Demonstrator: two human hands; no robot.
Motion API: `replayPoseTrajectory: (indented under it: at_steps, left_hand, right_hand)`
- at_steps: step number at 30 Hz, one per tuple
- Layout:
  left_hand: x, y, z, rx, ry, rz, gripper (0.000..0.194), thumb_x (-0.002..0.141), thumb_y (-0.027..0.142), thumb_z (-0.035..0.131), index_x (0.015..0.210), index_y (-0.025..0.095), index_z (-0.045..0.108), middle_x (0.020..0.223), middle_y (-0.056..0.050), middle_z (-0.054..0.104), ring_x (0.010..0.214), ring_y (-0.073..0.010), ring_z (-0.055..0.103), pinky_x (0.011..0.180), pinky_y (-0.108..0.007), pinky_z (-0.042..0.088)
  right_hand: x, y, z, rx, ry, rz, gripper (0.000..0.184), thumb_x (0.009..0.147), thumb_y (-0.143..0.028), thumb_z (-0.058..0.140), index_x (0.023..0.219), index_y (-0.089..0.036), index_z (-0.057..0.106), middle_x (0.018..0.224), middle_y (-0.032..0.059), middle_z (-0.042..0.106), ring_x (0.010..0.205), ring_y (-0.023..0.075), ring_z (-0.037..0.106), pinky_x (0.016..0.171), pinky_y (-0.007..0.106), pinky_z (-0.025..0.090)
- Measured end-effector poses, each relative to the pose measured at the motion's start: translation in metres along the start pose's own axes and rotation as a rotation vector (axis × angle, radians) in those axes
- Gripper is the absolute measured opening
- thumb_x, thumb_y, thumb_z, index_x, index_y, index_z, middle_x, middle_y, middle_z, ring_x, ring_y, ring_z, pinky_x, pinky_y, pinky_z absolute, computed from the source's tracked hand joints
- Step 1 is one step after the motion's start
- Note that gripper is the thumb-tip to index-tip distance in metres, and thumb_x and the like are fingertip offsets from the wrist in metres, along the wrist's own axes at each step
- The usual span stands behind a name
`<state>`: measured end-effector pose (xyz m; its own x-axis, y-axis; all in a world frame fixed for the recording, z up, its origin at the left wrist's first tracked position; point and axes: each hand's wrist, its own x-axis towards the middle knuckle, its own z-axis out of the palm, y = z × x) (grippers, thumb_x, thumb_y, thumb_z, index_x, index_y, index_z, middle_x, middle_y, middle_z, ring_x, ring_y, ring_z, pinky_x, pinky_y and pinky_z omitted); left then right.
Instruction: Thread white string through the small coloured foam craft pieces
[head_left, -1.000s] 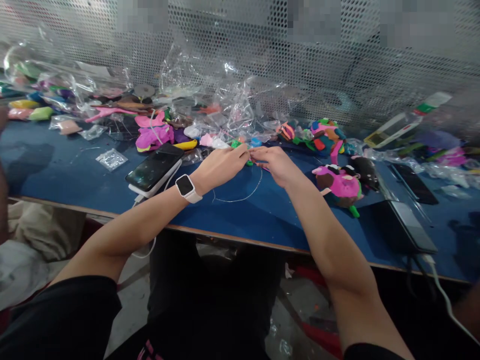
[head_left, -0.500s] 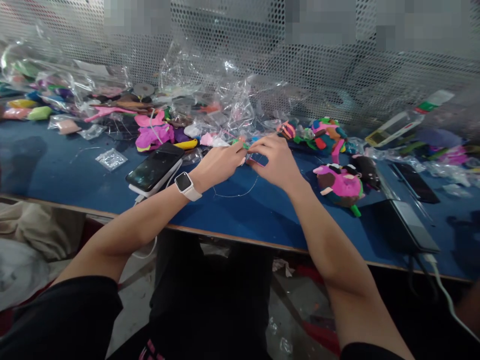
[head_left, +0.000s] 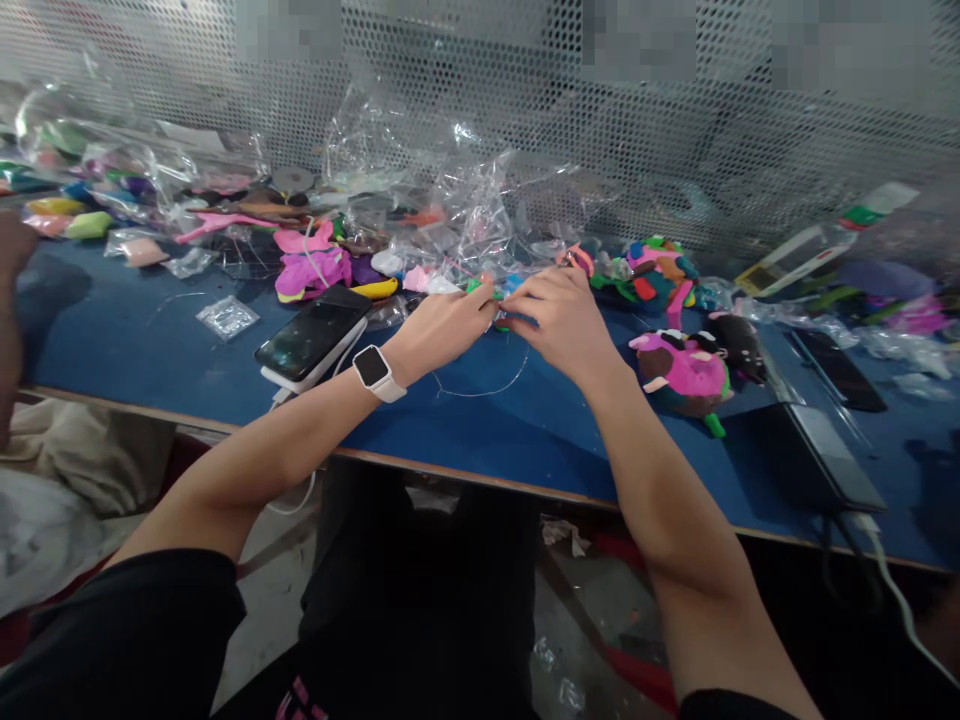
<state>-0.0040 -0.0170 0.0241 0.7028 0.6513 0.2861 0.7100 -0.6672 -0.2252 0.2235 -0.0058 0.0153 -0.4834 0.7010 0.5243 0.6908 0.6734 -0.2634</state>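
Observation:
My left hand [head_left: 448, 325], with a white-banded watch [head_left: 370, 368] at the wrist, has its fingers pinched together over the blue table. Beside it, my right hand [head_left: 559, 325] brings thumb and fingers to the same spot, fingertips nearly meeting. Whatever small piece sits between them is mostly hidden. A thin curved thread [head_left: 484, 394] lies on the table just below my hands. Small bits of coloured clay [head_left: 420, 279] and crumpled clear wrappers [head_left: 480, 215] lie beyond my fingertips.
To the left, a phone [head_left: 311, 335] rests on a white power bank near a pink clay figure [head_left: 311, 265]. Rightward are another pink clay figure [head_left: 682, 365], a black box-like device [head_left: 821, 455] and a tilted bottle [head_left: 825, 240]. Another person's arm [head_left: 9, 320] reaches in at the left edge.
Another person's arm has come into view at the left edge. My right hand's fingers have shifted slightly, while both hands stay together at the same spot. The view has moved a little.

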Motion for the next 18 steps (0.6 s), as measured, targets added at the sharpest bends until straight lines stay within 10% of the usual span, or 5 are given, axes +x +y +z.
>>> replayPoseTrajectory:
  at_steps: [7,14,18]
  left_hand:
    - [0.0,0.002,-0.005,0.018,-0.009,0.034,0.04,0.111,0.004,0.037,0.127,0.007,0.074,0.12,-0.019,0.076,0.09,-0.0223,0.079,0.065,-0.033,0.051]
    - [-0.003,0.008,-0.007,0.045,0.116,0.102,0.042,0.114,0.007,0.034,0.128,0.01,0.073,0.114,-0.015,0.078,0.097,-0.0206,0.078,0.064,-0.031,0.05]
    - [-0.003,0.008,-0.004,0.011,0.099,0.054,0.04,0.111,0.004,0.037,0.127,0.009,0.073,0.115,-0.017,0.077,0.094,-0.0215,0.078,0.064,-0.032,0.049]
  right_hand:
    - [0.002,-0.002,-0.011,0.299,-0.03,0.146,0.039,0.105,-0.059,0.074,0.083,-0.029,0.084,0.092,0.0053,0.081,0.093,0.0283,0.07,0.094,0.051,0.052]
    - [0.005,0.007,-0.007,0.956,-0.162,0.547,0.053,0.073,-0.078,0.094,0.074,-0.026,0.081,0.081,0.0047,0.079,0.079,0.0226,0.071,0.079,0.041,0.055]
    - [0.006,0.0,-0.001,0.878,-0.107,0.524,0.054,0.08,-0.078,0.088,0.072,-0.026,0.077,0.075,0.0039,0.075,0.073,0.0208,0.067,0.075,0.041,0.055]
